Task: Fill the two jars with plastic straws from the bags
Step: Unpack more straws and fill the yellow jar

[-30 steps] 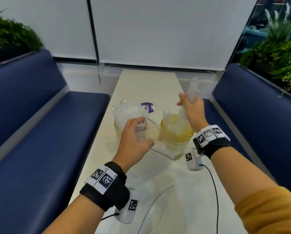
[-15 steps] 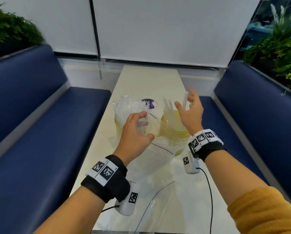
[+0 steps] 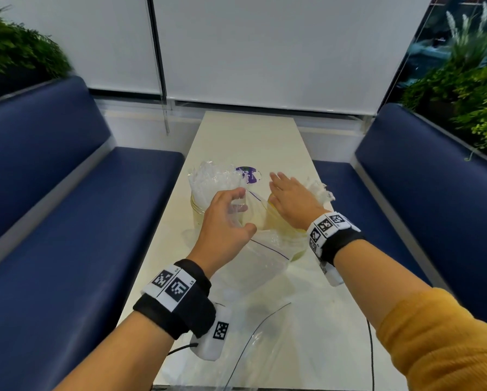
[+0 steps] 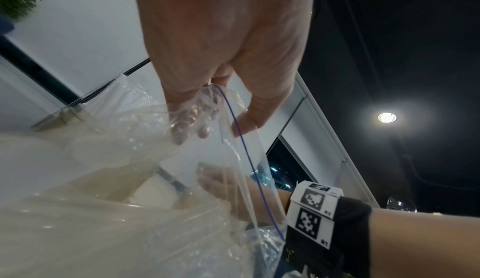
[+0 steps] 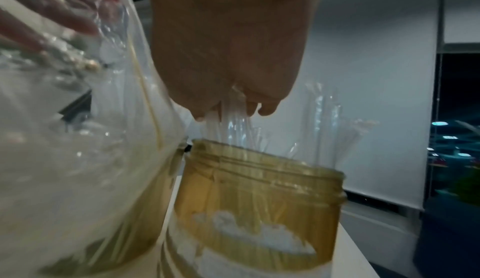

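— Where are the jars?

— Two amber jars stand side by side on the long white worktop (image 3: 250, 131). Take the right jar (image 5: 259, 196) as the landmark: its mouth is open and clear straws (image 5: 228, 126) stand in it, rising above the rim. The left jar (image 3: 197, 206) is just beside it and is packed with straws (image 3: 211, 179) that fan out over its top.

— And the bag?

— A clear zip bag (image 3: 265, 249) with a thin blue line along its mouth sits between the two jars, touching the right jar's near side. Its lower part spreads on the worktop toward the person.

— What is the left hand doing?

— The left hand (image 3: 225, 221) holds the bag's open mouth: the fingers (image 4: 187, 124) are curled inside the plastic and the thumb is outside, so the film is pinched between them.

— The right hand?

— The right hand (image 3: 290, 198) lies over the right jar's mouth, fingers stretched flat in the head view. From the wrist camera the fingertips (image 5: 267, 107) touch the straw tops; whether they pinch any I cannot tell.

— Anything else near the jar?

— A purple round sticker (image 3: 246, 174) just beyond it, a second clear bag (image 3: 265, 348) well nearer the person, and blue benches (image 3: 67, 221) on both sides of the worktop.
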The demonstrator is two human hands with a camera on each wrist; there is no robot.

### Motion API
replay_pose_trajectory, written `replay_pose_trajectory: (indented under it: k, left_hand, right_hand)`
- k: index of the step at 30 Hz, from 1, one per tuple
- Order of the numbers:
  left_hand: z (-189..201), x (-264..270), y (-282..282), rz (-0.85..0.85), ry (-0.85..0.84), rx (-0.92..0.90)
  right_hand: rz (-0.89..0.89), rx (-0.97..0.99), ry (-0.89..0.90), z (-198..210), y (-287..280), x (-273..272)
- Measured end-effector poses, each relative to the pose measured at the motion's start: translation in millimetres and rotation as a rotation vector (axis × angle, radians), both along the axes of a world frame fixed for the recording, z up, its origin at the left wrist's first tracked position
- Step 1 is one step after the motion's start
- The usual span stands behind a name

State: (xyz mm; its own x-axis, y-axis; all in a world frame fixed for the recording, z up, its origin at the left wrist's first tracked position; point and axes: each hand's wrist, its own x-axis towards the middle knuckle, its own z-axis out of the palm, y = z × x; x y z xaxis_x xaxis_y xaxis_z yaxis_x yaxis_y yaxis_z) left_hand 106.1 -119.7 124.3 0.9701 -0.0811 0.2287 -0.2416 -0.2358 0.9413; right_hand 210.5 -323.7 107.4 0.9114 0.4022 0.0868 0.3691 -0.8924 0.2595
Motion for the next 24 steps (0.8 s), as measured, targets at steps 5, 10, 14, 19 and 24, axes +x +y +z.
replay_pose_trajectory:
  k: [5,10,14,19,24]
  left_hand:
    - [0.3,0.8,1.4,-0.042,0.002,0.029]
    - [-1.7,-0.9,-2.8,-0.108,-0.004,0.04]
    - [-2.9,-2.7,-5.0,-0.113,-0.02,0.008]
    - [-6.1,-8.1,-1.3,-0.114,-0.021,0.031]
    - [-8.9,-12.5,-1.1,-0.108,-0.022,0.012]
  right_hand:
    - [-0.134,0.411,-0.256,25.7,0.0,-16.2]
    - [-0.078,0.632,0.136,82.1,22.6,-59.0]
    - [-0.051,0.264,0.452,59.4,44.9,-79.0]
    - [-0.188,-0.008,0.525,24.5,52.4,-81.3]
    - [-0.197,0.066,0.614,21.2,53.3,-81.5]
